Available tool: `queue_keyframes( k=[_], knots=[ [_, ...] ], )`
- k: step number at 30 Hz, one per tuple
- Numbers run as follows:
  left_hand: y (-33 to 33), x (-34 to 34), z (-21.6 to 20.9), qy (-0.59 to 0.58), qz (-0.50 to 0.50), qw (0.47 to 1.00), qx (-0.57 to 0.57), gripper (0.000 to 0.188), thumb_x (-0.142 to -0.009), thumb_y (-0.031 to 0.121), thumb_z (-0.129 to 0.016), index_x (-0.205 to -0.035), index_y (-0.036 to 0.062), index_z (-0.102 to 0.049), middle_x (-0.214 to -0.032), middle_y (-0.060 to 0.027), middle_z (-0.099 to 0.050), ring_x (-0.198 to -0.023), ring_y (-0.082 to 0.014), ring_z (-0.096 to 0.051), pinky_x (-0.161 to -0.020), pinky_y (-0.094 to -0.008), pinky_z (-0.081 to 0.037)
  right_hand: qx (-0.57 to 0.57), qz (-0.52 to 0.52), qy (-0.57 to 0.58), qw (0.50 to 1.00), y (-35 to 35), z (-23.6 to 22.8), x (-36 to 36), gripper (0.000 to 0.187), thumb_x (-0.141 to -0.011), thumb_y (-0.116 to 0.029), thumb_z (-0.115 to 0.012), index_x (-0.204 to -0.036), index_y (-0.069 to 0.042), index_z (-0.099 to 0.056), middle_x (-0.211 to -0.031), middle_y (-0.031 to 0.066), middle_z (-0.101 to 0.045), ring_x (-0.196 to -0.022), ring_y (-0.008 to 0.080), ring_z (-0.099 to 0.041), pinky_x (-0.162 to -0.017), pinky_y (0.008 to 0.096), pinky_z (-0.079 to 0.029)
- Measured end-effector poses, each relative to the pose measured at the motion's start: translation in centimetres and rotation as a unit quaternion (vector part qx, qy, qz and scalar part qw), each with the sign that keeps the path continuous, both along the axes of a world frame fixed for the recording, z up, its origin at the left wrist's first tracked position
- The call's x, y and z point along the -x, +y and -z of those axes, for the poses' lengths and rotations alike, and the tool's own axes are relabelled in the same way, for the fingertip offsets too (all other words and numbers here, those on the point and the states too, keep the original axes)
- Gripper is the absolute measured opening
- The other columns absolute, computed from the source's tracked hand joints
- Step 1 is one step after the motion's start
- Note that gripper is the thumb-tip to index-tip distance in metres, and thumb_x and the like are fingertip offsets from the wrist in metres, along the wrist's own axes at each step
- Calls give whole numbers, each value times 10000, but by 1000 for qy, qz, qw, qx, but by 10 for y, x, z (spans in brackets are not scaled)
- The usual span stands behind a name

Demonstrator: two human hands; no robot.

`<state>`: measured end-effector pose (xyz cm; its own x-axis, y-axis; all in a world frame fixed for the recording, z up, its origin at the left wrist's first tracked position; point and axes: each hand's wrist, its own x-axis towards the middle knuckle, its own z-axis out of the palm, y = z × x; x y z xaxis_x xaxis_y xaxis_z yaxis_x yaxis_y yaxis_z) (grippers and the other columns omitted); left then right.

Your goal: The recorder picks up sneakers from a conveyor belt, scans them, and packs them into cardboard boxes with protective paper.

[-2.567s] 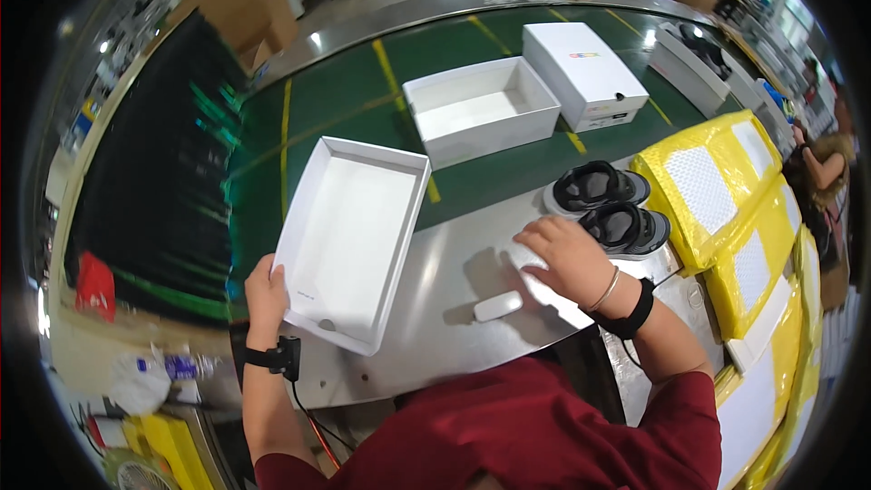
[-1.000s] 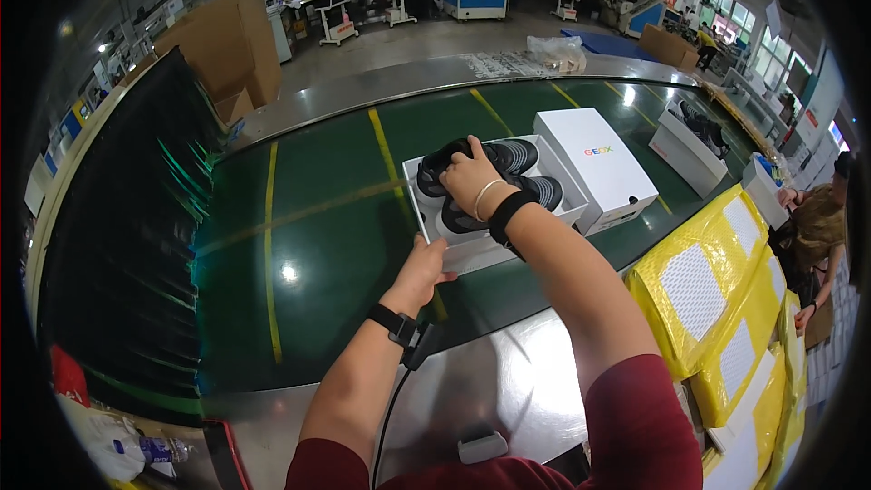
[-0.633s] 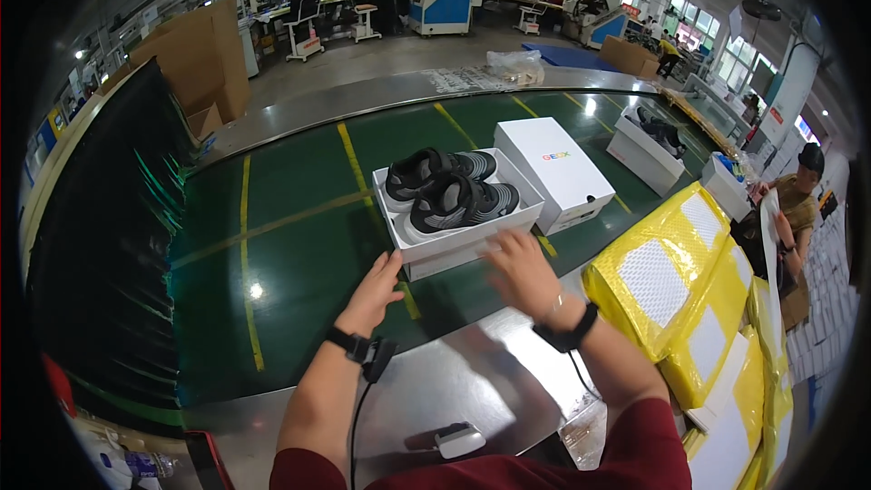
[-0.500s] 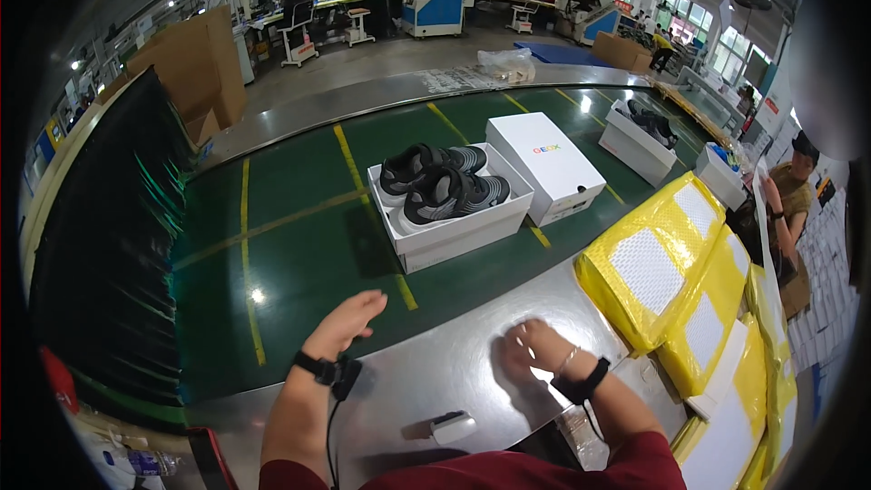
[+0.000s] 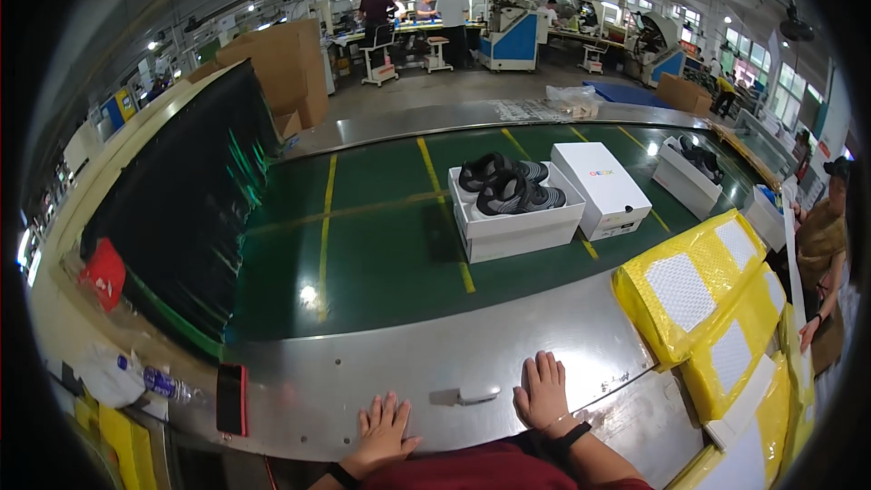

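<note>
My left hand lies flat on the metal ledge with its fingers spread. Flat on the same ledge, farther right, rests my right hand, holding nothing. Between the two hands is a small whitish object whose kind I cannot make out. Beyond the ledge, on the green conveyor belt, stands an open white shoebox with a pair of black and grey sneakers in it. A closed white shoebox touches its right side.
Yellow-wrapped packs are stacked at the right, near a co-worker. Another open shoebox with dark shoes sits farther along the belt. Black curtain strips hang at the left. A phone and a bottle lie at the lower left.
Both hands have come down and back onto the metal ledge, with fingers now spread. The view has turned left, so the boxes appear farther right.
</note>
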<state>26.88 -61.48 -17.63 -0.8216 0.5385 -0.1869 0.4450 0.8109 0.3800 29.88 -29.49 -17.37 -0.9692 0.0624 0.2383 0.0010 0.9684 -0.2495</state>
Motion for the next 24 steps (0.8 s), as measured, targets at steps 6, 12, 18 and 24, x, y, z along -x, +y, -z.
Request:
queue_keyframes(
  k=[6, 12, 18, 24],
  knots=[
    [-15, -19, 11, -5, -3, 1000, -29, 707, -837, 474, -477, -1384, 77, -273, -1440, -239, -168, -1323, -459, -106, -1021, -627, -58, 13, 29, 49, 998, -5, 5, 2, 560, -790, -293, -528, -1233, 27, -407, -1295, 283, -369, -1249, 424, -295, -1047, 521, -187],
    [-13, -20, 22, 109, 24, 994, -4, 700, -813, 431, -515, -1358, 43, -311, -1414, -247, -223, -1298, -439, -184, -1020, -601, -100, 39, 24, 42, 998, -4, 12, 8, 526, -815, -309, -509, -1225, 9, -421, -1310, 253, -374, -1269, 383, -298, -1067, 474, -199],
    [-10, -28, 26, 194, -32, 980, -2, 683, -746, 357, -566, -1333, 67, -373, -1403, -188, -300, -1311, -373, -224, -1043, -545, -124, 9, 42, 60, 997, -9, 19, 5, 548, -837, -340, -475, -1259, 3, -409, -1339, 247, -356, -1282, 369, -288, -1073, 451, -197],
    [-12, -29, 21, 262, -39, 964, 25, 600, -794, 433, -530, -1315, 155, -427, -1374, -109, -376, -1273, -314, -317, -993, -523, -261, 4, 43, 53, 998, -15, 20, 3, 554, -843, -348, -463, -1268, 3, -407, -1341, 242, -357, -1289, 367, -283, -1074, 450, -196]
  ],
)
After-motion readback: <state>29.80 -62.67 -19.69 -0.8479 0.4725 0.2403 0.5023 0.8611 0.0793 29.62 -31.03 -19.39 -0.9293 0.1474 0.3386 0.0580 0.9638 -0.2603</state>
